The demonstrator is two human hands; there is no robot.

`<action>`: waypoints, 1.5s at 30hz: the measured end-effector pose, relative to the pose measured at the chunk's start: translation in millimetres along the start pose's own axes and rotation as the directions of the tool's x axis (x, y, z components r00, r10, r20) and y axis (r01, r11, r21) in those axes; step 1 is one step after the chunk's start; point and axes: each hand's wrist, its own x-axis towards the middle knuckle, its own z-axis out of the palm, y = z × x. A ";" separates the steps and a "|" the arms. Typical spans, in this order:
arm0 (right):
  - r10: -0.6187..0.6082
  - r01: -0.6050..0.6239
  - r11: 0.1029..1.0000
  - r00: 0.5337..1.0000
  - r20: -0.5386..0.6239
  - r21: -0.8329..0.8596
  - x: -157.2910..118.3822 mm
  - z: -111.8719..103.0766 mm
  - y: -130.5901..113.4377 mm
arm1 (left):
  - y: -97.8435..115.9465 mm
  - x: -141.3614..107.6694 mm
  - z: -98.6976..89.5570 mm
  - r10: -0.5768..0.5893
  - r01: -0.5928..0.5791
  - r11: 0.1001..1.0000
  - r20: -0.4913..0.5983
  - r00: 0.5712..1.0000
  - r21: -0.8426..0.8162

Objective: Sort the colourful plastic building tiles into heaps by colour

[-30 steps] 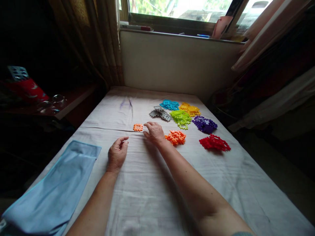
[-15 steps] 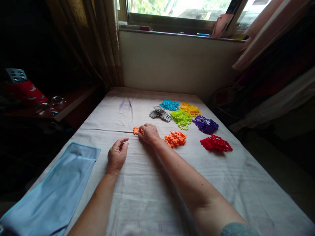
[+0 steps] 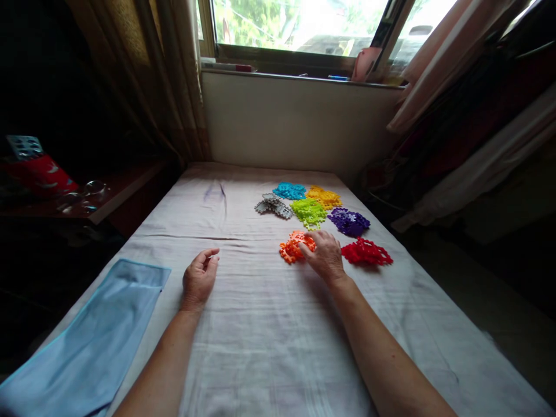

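Observation:
My right hand [image 3: 325, 253] is at the right side of a pile of orange interlocking plastic pieces [image 3: 291, 249]. Its thumb and index finger are bent around the pile's edge, with orange pieces between them; the other fingers are partly hidden. Farther left, my left hand [image 3: 200, 277] rests on the sheet, loosely curled, with a gap between thumb and index finger and nothing in it. Just right of my right hand is a red pile [image 3: 367, 253]. Beyond it are piles in purple [image 3: 348, 222], lime green [image 3: 309, 212], grey [image 3: 273, 205], blue [image 3: 289, 190] and yellow [image 3: 324, 197].
A pale sheet [image 3: 252, 341] covers the flat surface. Blue cloth [image 3: 95, 336] lies along its left side. At far left, glasses [image 3: 93, 190] and a red container [image 3: 41, 175] stand on a dark table. A wall [image 3: 269, 124] with a window closes the far end.
My right hand has moved right, from an orange piece lying apart to the orange pile. That separate piece no longer shows in its old spot. My left hand has stayed nearly still.

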 end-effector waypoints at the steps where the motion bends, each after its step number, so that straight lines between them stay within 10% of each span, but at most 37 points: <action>1: 0.005 -0.004 1.000 1.000 -0.001 0.003 -2.5 0.3 2.8 | -0.2 -0.1 -0.3 0.006 -0.006 1.000 0.001 1.000 -0.002; 11: 0.165 -0.148 0.984 0.965 -0.205 0.094 -10.9 -11.3 64.4 | -1.7 0.0 -2.8 0.007 -0.007 1.000 0.003 1.000 0.005; 16: 0.499 -0.488 0.865 0.810 -0.307 0.117 -6.1 -23.9 142.5 | -4.3 1.1 -0.7 0.026 -0.026 0.999 -0.010 1.000 0.022; 20: 0.686 -0.671 0.727 0.709 -0.163 0.145 -2.9 -17.5 169.9 | -4.0 0.0 0.1 0.026 -0.025 1.000 -0.011 1.000 0.017; 28: 0.491 -0.477 0.862 0.870 -0.045 0.170 1.7 27.2 68.0 | -4.5 0.3 0.4 0.029 -0.031 0.996 0.024 0.999 0.082; 38: 0.112 -0.164 0.902 0.982 0.151 0.399 25.3 78.6 -96.4 | 2.5 -7.8 35.2 0.308 -0.370 0.865 0.224 0.925 0.340; 41: -0.078 0.046 0.854 0.996 0.039 0.518 37.7 78.5 -87.2 | 2.8 3.6 41.9 0.291 -0.371 0.825 0.244 0.925 0.426; 45: 0.005 0.051 0.921 0.990 -0.141 0.387 73.1 53.3 11.4 | 2.4 27.9 44.6 0.276 -0.379 0.799 0.275 0.921 0.466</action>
